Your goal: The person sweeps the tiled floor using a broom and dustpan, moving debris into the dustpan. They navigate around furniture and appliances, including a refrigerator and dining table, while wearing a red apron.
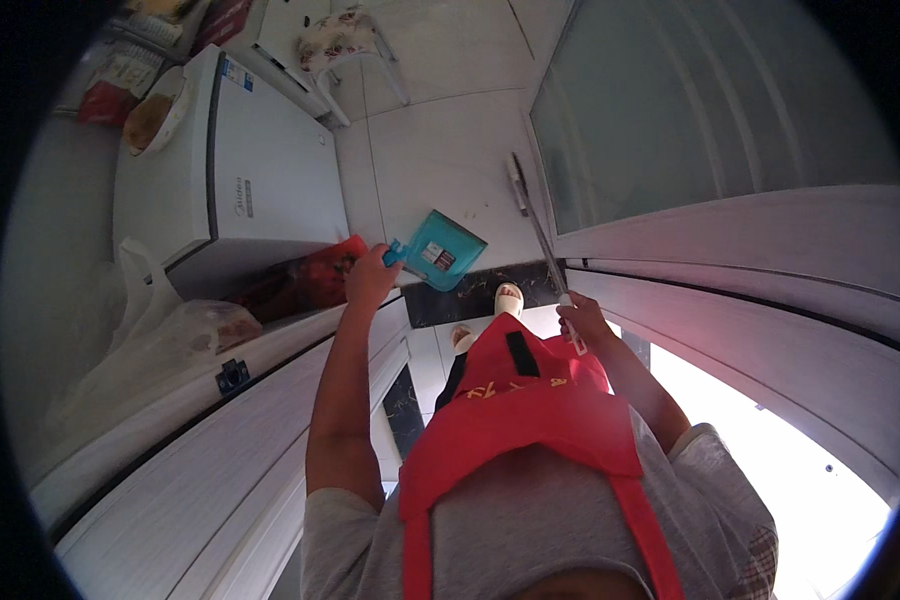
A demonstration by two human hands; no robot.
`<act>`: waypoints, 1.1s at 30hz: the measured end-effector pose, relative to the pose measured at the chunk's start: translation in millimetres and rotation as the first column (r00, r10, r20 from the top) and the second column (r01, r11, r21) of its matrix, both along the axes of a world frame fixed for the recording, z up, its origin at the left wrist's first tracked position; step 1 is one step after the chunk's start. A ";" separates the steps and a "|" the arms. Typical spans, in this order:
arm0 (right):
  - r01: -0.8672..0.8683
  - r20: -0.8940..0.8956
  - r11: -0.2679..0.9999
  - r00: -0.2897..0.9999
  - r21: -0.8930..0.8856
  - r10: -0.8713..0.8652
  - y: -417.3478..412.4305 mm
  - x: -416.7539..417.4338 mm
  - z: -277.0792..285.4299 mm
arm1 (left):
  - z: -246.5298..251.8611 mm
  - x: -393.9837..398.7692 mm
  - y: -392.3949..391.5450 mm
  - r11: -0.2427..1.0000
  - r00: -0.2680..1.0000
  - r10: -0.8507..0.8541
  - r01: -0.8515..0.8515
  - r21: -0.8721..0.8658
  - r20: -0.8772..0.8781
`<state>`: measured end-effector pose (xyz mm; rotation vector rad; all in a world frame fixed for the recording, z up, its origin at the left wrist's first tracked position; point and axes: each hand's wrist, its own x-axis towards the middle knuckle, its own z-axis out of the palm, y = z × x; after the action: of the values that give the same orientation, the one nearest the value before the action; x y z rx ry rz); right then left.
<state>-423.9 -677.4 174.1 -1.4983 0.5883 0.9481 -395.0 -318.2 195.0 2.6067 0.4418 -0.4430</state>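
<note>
My left hand (371, 279) grips the short handle of a teal plastic dustpan (450, 250), whose pan is over the tiled floor by the dark threshold. In my right hand (586, 319) is the upper end of a long-handled broom (545, 244). Its narrow head with dark bristles (519, 184) lies further off on the tiles, near the frosted door panel. A few small crumbs (474, 214) lie on the floor between the dustpan and the broom head.
A white Midea fridge (277, 165) stands at the left with a bowl (157, 112) on top. Beside it are a red bag (311, 281) and a clear plastic bag (187, 330). A stool (345, 41) stands beyond. A frosted glass panel (690, 105) is at the right. A dark stone threshold (450, 307) crosses the doorway.
</note>
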 end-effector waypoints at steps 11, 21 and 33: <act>-0.308 0.226 0.905 0.897 -0.295 0.379 -43.2 86.7 -14.9 | -19.0 -14.6 1.3 0.999 0.995 0.009 -0.013 0.044 0.099; -0.752 0.039 0.298 0.341 -0.587 0.939 -70.2 -18.4 -80.0 | -7.1 4.9 -14.3 0.999 0.999 0.035 -0.034 0.040 -0.022; -0.390 0.048 0.878 0.907 -0.278 0.418 -86.7 -49.1 97.5 | -13.1 -4.9 -5.8 1.000 1.000 0.007 -0.007 0.001 -0.009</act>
<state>-473.0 -764.0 271.5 -1.9498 0.3329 1.1317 -399.9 -324.0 181.9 2.6039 0.4545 -0.4520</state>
